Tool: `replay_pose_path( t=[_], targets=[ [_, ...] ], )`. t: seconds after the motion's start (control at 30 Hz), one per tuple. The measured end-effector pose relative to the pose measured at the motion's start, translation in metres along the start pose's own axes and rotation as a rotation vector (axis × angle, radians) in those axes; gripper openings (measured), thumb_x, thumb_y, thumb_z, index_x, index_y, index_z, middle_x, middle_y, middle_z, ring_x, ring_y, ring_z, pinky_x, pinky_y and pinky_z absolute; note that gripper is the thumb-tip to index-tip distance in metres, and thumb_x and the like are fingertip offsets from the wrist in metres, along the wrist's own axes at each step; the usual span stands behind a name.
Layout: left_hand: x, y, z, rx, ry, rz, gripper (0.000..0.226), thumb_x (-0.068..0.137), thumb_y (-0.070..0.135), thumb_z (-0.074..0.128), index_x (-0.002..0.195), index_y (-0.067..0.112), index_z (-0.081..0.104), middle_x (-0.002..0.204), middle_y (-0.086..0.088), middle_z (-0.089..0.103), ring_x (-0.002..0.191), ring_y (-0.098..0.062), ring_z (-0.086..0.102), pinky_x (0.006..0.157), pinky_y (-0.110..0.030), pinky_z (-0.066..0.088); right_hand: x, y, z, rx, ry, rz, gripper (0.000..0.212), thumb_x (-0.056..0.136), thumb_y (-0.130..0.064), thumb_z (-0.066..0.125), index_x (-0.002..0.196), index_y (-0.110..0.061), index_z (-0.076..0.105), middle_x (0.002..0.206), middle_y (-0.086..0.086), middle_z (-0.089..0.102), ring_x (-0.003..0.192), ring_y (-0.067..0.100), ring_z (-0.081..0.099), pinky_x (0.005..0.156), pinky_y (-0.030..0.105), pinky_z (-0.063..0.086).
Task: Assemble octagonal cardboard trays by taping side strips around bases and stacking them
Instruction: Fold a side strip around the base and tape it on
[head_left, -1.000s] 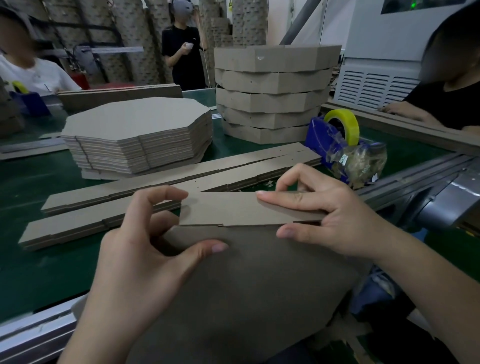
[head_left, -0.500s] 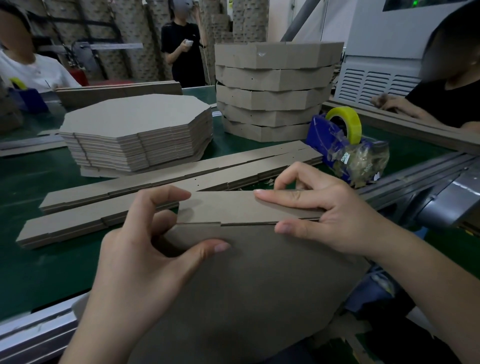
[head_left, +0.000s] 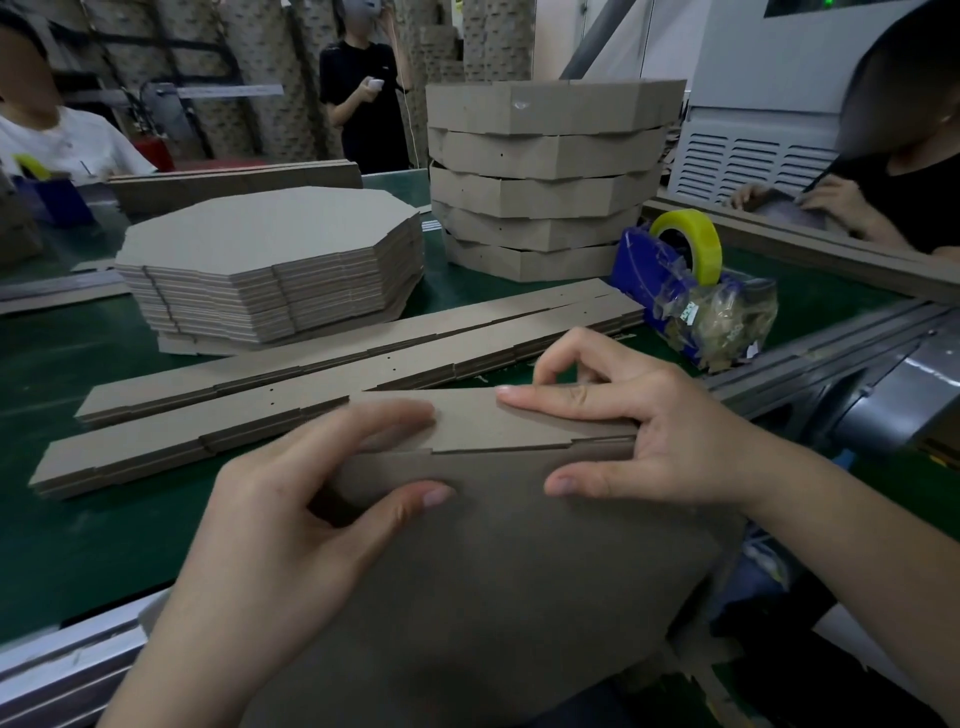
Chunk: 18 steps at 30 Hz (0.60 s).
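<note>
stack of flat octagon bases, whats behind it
A long pile of cardboard strips lies behind the stack of flat bases. The stack covers part of its front, so its full height cannot be seen.

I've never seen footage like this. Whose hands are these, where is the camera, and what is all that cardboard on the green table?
There is no machine here. A person works bare-handed, and the single camera sits on their head, looking forward and down. The left hand and right hand pinch a side strip against the edge of an octagonal base, which tilts toward the person. On the green table lie more long strips, a pile of flat bases, a stack of finished trays and a blue tape dispenser with a yellowish roll.
</note>
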<state>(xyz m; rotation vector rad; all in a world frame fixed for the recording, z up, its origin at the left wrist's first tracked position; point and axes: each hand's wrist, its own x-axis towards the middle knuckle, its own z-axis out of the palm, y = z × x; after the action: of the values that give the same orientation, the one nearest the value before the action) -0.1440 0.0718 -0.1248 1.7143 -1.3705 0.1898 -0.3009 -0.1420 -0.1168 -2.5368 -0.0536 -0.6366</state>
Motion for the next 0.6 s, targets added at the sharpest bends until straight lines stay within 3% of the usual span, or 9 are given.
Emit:
replay_pose_path(
  t=[0.1,0.27,0.37,0.47,0.53,0.6],
  targets=[
    [0.002,0.001,-0.001,0.027,-0.034,0.056,0.037,0.075,0.05,0.067,0.111,0.039,0.065,0.093,0.017,0.068,0.09,0.004,0.061,0.081,-0.001,0.038,0.002,0.002,0.0,0.002,-0.021,0.003,0.059,0.077,-0.047,0.067,0.132,-0.027,0.054,0.111,-0.004,0.049,0.097,-0.001,0.048,0.087,0.024,0.042],
    [0.0,-0.002,-0.003,0.014,-0.016,0.042,0.041,0.073,0.047,0.073,0.112,0.034,0.068,0.093,0.018,0.068,0.088,0.005,0.062,0.077,-0.002,0.039,0.002,0.002,0.004,0.007,0.004,-0.01,0.056,0.081,-0.044,0.066,0.132,-0.026,0.055,0.111,-0.003,0.049,0.095,-0.001,0.048,0.086,0.025,0.042],
    [0.0,-0.002,-0.004,0.082,0.0,0.012,0.036,0.08,0.055,0.058,0.114,0.042,0.065,0.084,0.005,0.05,0.08,-0.007,0.052,0.072,-0.007,0.036,0.002,0.003,0.005,-0.004,0.027,-0.016,0.054,0.083,-0.044,0.065,0.132,-0.026,0.055,0.111,-0.004,0.05,0.093,0.002,0.049,0.085,0.034,0.047],
    [0.007,0.004,-0.008,0.307,0.011,0.061,0.03,0.086,0.056,0.049,0.112,0.048,0.063,0.102,-0.001,0.044,0.097,-0.018,0.041,0.089,-0.012,0.028,0.003,0.002,0.006,0.008,0.034,-0.023,0.054,0.083,-0.042,0.065,0.133,-0.024,0.056,0.112,-0.002,0.05,0.092,0.005,0.049,0.085,0.035,0.047],
    [0.016,0.01,-0.01,0.406,-0.091,0.15,0.033,0.089,0.056,0.045,0.113,0.046,0.065,0.122,-0.001,0.047,0.109,-0.022,0.042,0.097,-0.024,0.031,0.003,0.002,0.008,0.023,0.036,-0.04,0.054,0.083,-0.039,0.066,0.133,-0.02,0.057,0.113,0.0,0.051,0.094,0.003,0.049,0.086,0.029,0.045],
    [0.027,0.015,-0.01,0.394,-0.278,0.181,0.039,0.091,0.058,0.04,0.118,0.044,0.064,0.124,0.005,0.054,0.111,-0.019,0.051,0.091,-0.039,0.046,0.003,0.003,0.01,0.032,0.042,-0.054,0.054,0.083,-0.035,0.07,0.132,-0.016,0.058,0.113,0.002,0.051,0.095,0.001,0.05,0.088,0.025,0.043]
  ],
)
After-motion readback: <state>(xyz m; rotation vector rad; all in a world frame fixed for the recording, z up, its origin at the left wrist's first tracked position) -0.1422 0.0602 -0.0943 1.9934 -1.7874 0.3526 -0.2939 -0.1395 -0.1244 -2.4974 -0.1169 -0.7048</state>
